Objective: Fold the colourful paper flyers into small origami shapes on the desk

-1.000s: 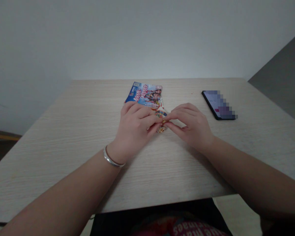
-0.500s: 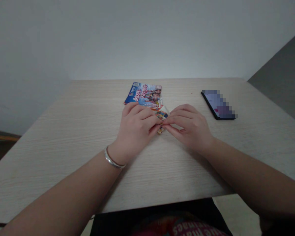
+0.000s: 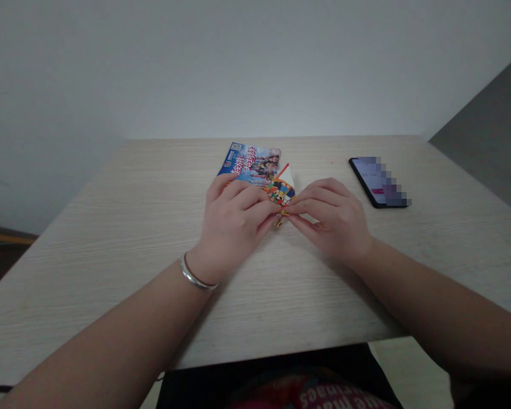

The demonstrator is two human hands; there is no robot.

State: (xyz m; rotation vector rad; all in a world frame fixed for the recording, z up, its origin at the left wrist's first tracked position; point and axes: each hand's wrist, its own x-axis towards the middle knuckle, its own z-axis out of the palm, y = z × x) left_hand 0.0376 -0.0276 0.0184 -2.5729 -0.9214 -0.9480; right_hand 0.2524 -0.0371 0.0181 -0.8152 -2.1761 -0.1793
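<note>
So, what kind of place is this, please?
Probably a plain room at home or in an office: a light wooden table before a bare white wall, with a phone and a leaflet on it. The left hand and right hand pinch a folded colourful paper.

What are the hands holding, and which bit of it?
Both the left hand and right hand pinch a small colourful folded paper at its near end.

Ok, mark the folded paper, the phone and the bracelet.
folded paper [image 3: 281, 191], head view, its printed upper flap.
phone [image 3: 377, 183], head view, middle of its screen.
bracelet [image 3: 194, 278], head view, band across the wrist.
</note>
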